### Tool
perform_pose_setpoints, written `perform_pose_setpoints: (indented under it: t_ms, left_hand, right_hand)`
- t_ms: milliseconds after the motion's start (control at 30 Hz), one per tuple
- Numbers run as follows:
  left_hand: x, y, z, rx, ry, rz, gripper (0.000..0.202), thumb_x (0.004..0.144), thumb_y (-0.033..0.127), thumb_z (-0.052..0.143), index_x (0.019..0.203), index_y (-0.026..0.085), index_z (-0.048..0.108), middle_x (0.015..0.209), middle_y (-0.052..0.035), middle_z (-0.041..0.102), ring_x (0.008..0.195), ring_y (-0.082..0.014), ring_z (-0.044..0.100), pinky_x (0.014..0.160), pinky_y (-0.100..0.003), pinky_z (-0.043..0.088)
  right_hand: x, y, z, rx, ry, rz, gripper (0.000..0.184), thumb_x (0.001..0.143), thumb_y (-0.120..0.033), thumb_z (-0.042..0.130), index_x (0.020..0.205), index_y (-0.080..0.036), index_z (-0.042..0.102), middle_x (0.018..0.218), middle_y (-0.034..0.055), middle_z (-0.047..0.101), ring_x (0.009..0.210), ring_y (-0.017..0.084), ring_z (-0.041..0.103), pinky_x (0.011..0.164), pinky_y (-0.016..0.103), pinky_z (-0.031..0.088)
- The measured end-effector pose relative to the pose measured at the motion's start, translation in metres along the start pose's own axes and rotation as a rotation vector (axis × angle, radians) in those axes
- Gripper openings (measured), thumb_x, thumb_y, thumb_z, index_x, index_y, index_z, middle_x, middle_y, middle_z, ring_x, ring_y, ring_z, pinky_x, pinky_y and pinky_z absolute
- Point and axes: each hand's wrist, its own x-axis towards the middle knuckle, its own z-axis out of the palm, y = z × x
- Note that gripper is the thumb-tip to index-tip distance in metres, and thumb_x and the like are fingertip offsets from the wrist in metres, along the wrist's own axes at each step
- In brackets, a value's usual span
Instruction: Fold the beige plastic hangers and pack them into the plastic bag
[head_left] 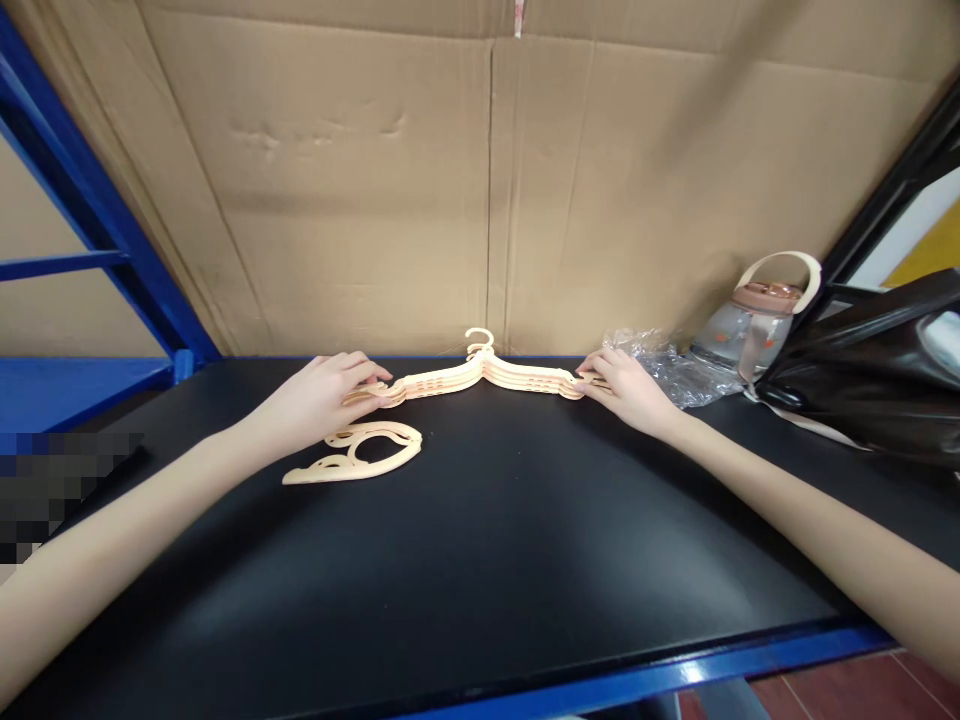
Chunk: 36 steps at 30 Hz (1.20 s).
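left hand [326, 395] pinches one end of the stacked hangers [442, 381], right hand [624, 388] the other, how firmly i can't quite tell; they rest toward the tabletop [487, 560] back, a folded hanger [379, 468] near the left; even pressure should keep layers aligned

My single feed, the head camera, looks forward and down across the smooth black tabletop [480, 560] from above its glossy blue near edge [675, 669], close by, facing the upright brown cardboard wall [337, 200] squarely.
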Motion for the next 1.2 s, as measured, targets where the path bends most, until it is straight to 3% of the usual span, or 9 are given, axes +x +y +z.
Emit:
perform_pose_setpoints:
  t_ms: [133,267,367,600,833,1000,1200]
  left_hand:
    - [-0.001,0.012,-0.006,-0.191,0.003,-0.056,0.04,0.089,0.054,0.044,0.101,0.02,0.063,0.094,-0.0045,0.058,0.077,-0.0181,0.056,0.068,-0.029,0.041]
    - [-0.003,0.032,-0.01,-0.395,-0.035,-0.089,0.034,0.086,0.052,0.052,0.094,0.021,0.063,0.085,-0.0009,0.056,0.062,-0.0121,0.051,0.057,-0.024,0.038]
    - [-0.005,0.046,-0.013,-0.448,-0.093,-0.052,0.032,0.085,0.051,0.054,0.09,0.021,0.063,0.085,-0.0004,0.055,0.06,-0.0106,0.049,0.055,-0.022,0.038]
    - [-0.009,0.063,-0.025,-0.406,-0.166,0.071,0.028,0.085,0.047,0.056,0.083,0.02,0.062,0.078,0.0008,0.055,0.06,-0.0101,0.047,0.054,-0.021,0.036]
    - [-0.016,0.082,-0.035,-0.42,-0.336,0.171,0.021,0.084,0.04,0.059,0.074,0.022,0.061,0.071,0.0031,0.055,0.061,-0.0107,0.048,0.055,-0.022,0.037]
    - [-0.023,0.104,-0.033,-0.423,-0.426,0.226,0.012,0.084,0.033,0.062,0.076,0.024,0.062,0.076,0.0033,0.057,0.071,-0.0124,0.053,0.062,-0.023,0.038]
    - [-0.029,0.125,-0.027,-0.471,-0.467,0.27,0.006,0.082,0.026,0.066,0.079,0.024,0.061,0.076,0.0039,0.059,0.075,-0.013,0.054,0.063,-0.024,0.038]
  right_hand:
    - [0.0,-0.01,-0.015,-0.006,-0.004,0.044,0.019,0.089,-0.038,0.047,0.086,-0.02,0.052,0.08,0.0059,0.062,0.075,0.023,0.058,0.072,0.034,0.042]
    - [-0.007,-0.035,-0.031,0.07,-0.141,0.054,0.023,0.09,-0.046,0.048,0.091,-0.022,0.05,0.06,-0.0034,0.054,0.053,0.016,0.052,0.054,0.026,0.033]
    - [-0.012,-0.055,-0.039,0.074,-0.223,-0.006,0.03,0.091,-0.052,0.046,0.088,-0.023,0.053,0.057,-0.0043,0.051,0.052,0.016,0.051,0.053,0.025,0.03]
    - [-0.016,-0.071,-0.045,0.21,-0.353,-0.086,0.029,0.097,-0.043,0.038,0.089,-0.022,0.056,0.072,-0.0007,0.059,0.066,0.014,0.054,0.063,0.025,0.036]
    - [-0.022,-0.076,-0.052,0.379,-0.754,0.014,0.033,0.093,-0.046,0.043,0.076,-0.019,0.052,0.059,-0.0038,0.058,0.048,0.009,0.052,0.052,0.022,0.034]
    - [-0.025,-0.082,-0.066,0.183,-0.709,-0.077,0.043,0.088,-0.048,0.051,0.058,-0.018,0.049,0.057,-0.0031,0.053,0.053,0.01,0.047,0.052,0.024,0.028]
    - [-0.034,-0.086,-0.077,0.084,-0.805,0.055,0.03,0.078,-0.042,0.061,0.06,-0.02,0.054,0.056,-0.0033,0.056,0.051,0.011,0.048,0.049,0.024,0.027]
